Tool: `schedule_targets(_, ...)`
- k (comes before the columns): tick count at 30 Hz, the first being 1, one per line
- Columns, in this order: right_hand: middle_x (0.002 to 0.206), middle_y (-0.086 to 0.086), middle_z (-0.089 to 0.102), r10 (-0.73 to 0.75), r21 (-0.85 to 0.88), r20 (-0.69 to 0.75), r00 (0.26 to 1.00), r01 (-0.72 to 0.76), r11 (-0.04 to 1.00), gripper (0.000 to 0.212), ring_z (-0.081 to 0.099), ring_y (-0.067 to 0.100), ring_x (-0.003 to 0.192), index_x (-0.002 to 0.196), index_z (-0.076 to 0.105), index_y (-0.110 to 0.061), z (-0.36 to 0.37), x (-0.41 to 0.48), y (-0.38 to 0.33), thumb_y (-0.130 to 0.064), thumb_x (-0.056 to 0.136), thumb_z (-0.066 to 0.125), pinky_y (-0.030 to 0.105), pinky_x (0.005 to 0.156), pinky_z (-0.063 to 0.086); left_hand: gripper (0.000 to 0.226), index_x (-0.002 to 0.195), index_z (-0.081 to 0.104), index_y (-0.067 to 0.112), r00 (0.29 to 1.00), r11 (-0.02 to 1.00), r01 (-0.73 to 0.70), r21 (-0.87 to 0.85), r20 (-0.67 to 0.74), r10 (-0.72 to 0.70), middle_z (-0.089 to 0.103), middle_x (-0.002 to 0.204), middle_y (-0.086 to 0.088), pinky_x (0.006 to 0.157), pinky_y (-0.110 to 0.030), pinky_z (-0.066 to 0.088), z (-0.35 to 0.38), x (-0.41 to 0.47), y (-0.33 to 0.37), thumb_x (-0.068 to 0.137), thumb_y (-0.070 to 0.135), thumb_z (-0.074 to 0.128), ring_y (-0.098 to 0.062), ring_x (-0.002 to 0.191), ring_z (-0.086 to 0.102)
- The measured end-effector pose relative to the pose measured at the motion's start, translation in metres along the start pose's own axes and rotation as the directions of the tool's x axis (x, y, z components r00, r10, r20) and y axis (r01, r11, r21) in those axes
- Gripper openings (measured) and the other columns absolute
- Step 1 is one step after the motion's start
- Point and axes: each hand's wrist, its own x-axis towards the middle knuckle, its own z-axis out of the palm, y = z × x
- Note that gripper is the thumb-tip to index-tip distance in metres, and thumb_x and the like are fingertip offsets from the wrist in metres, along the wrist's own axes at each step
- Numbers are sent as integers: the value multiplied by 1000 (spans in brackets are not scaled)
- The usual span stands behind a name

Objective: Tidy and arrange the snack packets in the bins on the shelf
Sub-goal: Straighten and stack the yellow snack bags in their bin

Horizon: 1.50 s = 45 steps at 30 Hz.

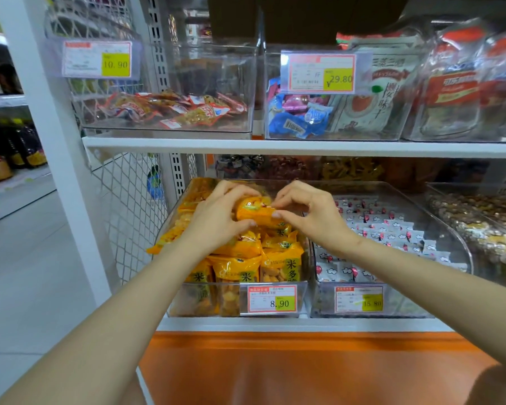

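A clear bin [303,290] on the lower shelf holds several yellow snack packets [281,263], the front ones standing upright. Above the pile, one yellow packet [254,210] is held between both hands. My left hand [219,214] grips its left end with curled fingers and thumb. My right hand [307,209] pinches its right end between thumb and fingertips. The packets under my hands are partly hidden.
To the right stand a bin of white packets [389,232] and a bin of mixed nuts [485,226]. The upper shelf [275,146] carries clear bins with red packets [173,108] and blue candies [298,119]. A white post [56,147] and wire mesh [129,211] are on the left.
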Motion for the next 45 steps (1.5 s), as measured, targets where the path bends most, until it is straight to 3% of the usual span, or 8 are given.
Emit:
schedule_targets(4,97,-5,66,208,65,37,977,-210,976,16,62,12,91,99,68,-20,-13,4,8,-13,84,67,19,81,48,40,115,62,22,994,998,-10,-65,-107,3,53,118,1,85,-21,34,-3,1,-7,78,11,71,-13,107,48)
schedule_targets(9,115,-1,63,516,-363,268,813,-411,836,25,57,17,108,108,67,-21,-25,28,47,-25,83,69,24,83,41,25,101,66,13,969,997,9,-72,-245,-26,58,108,-2,79,-16,30,-15,-2,-17,78,3,68,-11,98,50)
schedule_targets(16,120,0,62,624,-614,582,522,-220,758,41,56,21,112,116,65,-19,-11,71,47,-36,80,72,26,88,44,18,92,65,7,949,999,44,19,-313,-36,56,108,-4,78,-17,31,-26,-9,-35,75,1,70,-11,92,47)
schedule_targets(24,146,9,42,717,-730,615,327,-107,675,101,53,28,119,151,11,-19,17,78,44,-34,75,76,32,106,33,25,88,54,19,967,999,33,6,-251,-30,54,113,-2,84,-26,41,-28,-21,-45,76,7,72,-14,100,50)
schedule_targets(31,133,10,51,759,-771,573,310,-108,627,44,50,24,118,128,51,-4,27,75,48,-29,92,58,31,96,40,22,95,59,15,968,998,58,16,-247,-52,53,114,-1,82,-28,42,-24,-17,-46,78,11,72,-12,97,47)
schedule_targets(35,126,5,53,713,-700,607,350,-189,689,42,52,17,103,126,50,-5,26,71,47,-17,88,63,24,85,40,23,97,59,15,967,998,67,14,-245,-62,52,115,0,83,-27,42,-24,-17,-46,78,12,72,-11,98,46)
schedule_targets(39,81,-10,48,650,-603,638,412,-257,755,33,54,1,65,99,49,-16,21,68,47,-20,79,74,14,61,37,23,97,59,14,968,998,65,10,-245,-60,52,114,1,79,-23,39,-25,-18,-46,78,12,72,-10,95,46)
schedule_targets(45,77,-12,44,604,-556,621,500,-262,789,35,49,3,62,80,43,-23,8,74,48,-25,75,77,15,56,32,22,96,58,16,969,998,62,0,-239,-60,51,113,2,80,-24,40,-25,-18,-49,78,13,72,-10,97,46)
